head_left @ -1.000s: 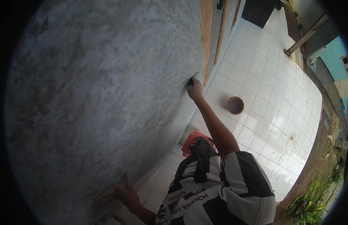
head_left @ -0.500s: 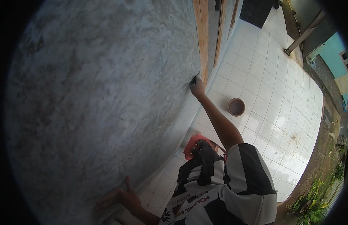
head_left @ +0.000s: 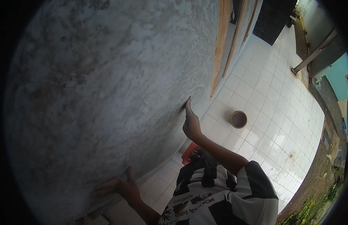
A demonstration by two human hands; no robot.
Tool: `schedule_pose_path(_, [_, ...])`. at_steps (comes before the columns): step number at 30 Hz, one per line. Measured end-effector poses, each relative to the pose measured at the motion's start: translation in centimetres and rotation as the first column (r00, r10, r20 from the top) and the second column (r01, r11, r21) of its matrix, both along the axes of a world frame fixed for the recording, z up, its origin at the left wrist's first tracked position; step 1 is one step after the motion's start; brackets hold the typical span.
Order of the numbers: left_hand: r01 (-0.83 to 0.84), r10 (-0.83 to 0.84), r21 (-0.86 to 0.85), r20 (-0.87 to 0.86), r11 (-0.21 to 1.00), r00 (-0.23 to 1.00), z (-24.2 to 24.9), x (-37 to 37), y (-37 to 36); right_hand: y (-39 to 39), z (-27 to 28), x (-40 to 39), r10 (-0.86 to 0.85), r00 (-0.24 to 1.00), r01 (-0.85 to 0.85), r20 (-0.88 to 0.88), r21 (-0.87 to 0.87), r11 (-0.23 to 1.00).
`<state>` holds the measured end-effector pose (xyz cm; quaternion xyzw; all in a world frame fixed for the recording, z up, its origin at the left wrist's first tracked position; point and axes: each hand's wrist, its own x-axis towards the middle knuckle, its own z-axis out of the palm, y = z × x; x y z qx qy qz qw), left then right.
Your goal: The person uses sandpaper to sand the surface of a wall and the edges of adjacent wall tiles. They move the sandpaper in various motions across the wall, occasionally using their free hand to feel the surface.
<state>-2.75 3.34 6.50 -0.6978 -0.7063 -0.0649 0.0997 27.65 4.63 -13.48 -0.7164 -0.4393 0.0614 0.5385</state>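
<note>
My right hand (head_left: 191, 122) presses a thin dark piece (head_left: 186, 102), possibly sandpaper, against the mottled grey-white wall (head_left: 117, 75). Only the edge of that piece shows beyond my fingers, which lie close together and extended. Lower on the left, my left hand (head_left: 123, 187) is spread with the thumb apart; it rests at the wall surface and holds nothing.
A round brown bowl (head_left: 239, 119) stands on the white tiled floor (head_left: 262, 123). A red plastic stool (head_left: 189, 153) is partly hidden by my body. A wooden frame (head_left: 220, 48) edges the wall. A post (head_left: 314, 54) rises beyond the tiles.
My right hand has moved with the dark piece away from the wooden frame, down and slightly left along the wall. The view has shifted. My left hand stays spread at the wall.
</note>
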Motion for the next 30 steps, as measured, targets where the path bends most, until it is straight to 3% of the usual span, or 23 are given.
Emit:
schedule_pose_path(2, [-0.069, 0.133, -0.268, 0.229, 0.961, 0.964, 2.3, 1.6, -0.1, -0.8, 2.3, -0.4, 0.044, 0.983, -0.051, -0.177, -0.036, 0.998])
schedule_pose_path(6, [-0.041, 0.086, -0.239, 0.182, 0.97, 0.98, -1.0, -1.3, 0.2, -2.7, 5.4, -4.5, 0.098, 0.97, -0.099, -0.22, 0.01, 0.995])
schedule_pose_path(8, [0.018, -0.051, 0.255, 0.127, 0.967, 0.991, -0.7, 1.2, -0.5, -5.9, 8.3, -5.8, 0.458, 0.882, -0.451, -0.115, 0.079, 0.889])
schedule_pose_path(9, [-0.004, -0.033, 0.26, 0.138, 0.966, 0.99, -0.7, 1.4, -0.8, -7.3, 8.7, -6.5, 0.475, 0.874, -0.469, -0.103, 0.078, 0.88])
schedule_pose_path(11, [0.112, -0.14, 0.332, 0.063, 0.937, 0.988, -0.8, 1.4, -1.7, -9.5, 9.4, -7.3, 0.563, 0.647, -0.586, -0.515, 0.137, 0.799])
schedule_pose_path(12, [0.073, -0.104, 0.338, 0.074, 0.938, 0.992, -0.6, 1.7, -2.5, -10.0, 9.9, -7.2, 0.589, 0.631, -0.617, -0.504, 0.135, 0.776])
schedule_pose_path(14, [0.347, -0.4, 0.201, 0.388, 0.916, 0.83, -0.1, 2.7, -4.8, -10.9, 10.6, -7.2, 0.526, 0.369, -0.564, -0.767, 0.264, 0.782])
schedule_pose_path(16, [0.487, -0.532, 0.223, 0.46, 0.844, 0.711, -1.2, 3.4, -6.0, -11.3, 11.3, -6.9, 0.55, 0.342, -0.611, -0.762, 0.265, 0.746])
schedule_pose_path(18, [0.588, -0.486, 0.102, 0.683, 0.802, 0.545, -1.5, 3.8, -6.6, -11.4, 12.6, -6.6, 0.623, 0.268, -0.673, -0.734, 0.32, 0.667])
schedule_pose_path(19, [0.575, -0.479, 0.106, 0.685, 0.811, 0.55, -1.7, 4.1, -6.8, -11.3, 12.7, -6.6, 0.629, 0.262, -0.685, -0.732, 0.318, 0.655])
schedule_pose_path(20, [0.563, -0.205, -0.034, 0.912, 0.826, 0.356, -1.9, 4.3, -7.1, -11.3, 12.8, -6.6, 0.639, 0.247, -0.716, -0.729, 0.306, 0.627])
schedule_pose_path(21, [0.587, 0.118, -0.166, 0.986, 0.792, 0.119, -2.3, 4.4, -7.3, -11.2, 13.0, -6.7, 0.646, 0.235, -0.746, -0.726, 0.292, 0.599])
schedule_pose_path(22, [0.581, 0.122, -0.163, 0.986, 0.797, 0.11, -2.9, 4.1, -7.2, -11.0, 13.3, -6.8, 0.647, 0.234, -0.754, -0.726, 0.284, 0.592])
schedule_pose_path(24, [0.61, 0.37, -0.239, 0.924, 0.756, -0.096, -4.9, 3.4, -6.7, -10.4, 13.7, -7.4, 0.69, 0.262, -0.729, -0.675, 0.33, 0.599])
schedule_pose_path(25, [0.599, 0.363, -0.23, 0.925, 0.767, -0.11, -5.9, 3.0, -6.5, -10.2, 13.9, -7.6, 0.698, 0.256, -0.742, -0.668, 0.327, 0.585])
schedule_pose_path(27, [0.682, 0.41, -0.116, 0.866, 0.723, -0.287, -7.3, 1.8, -6.7, -9.8, 14.2, -8.0, 0.705, 0.207, -0.765, -0.678, 0.337, 0.549])
schedule_pose_path(28, [0.649, 0.384, -0.101, 0.869, 0.754, -0.311, -7.1, 1.6, -7.3, -9.6, 14.4, -8.4, 0.723, 0.18, -0.791, -0.667, 0.339, 0.509])
schedule_pose_path(30, [0.629, 0.288, 0.0, 0.889, 0.778, -0.356, -6.4, 1.7, -8.3, -9.6, 15.2, -9.5, 0.735, 0.428, -0.808, -0.527, 0.142, 0.572])
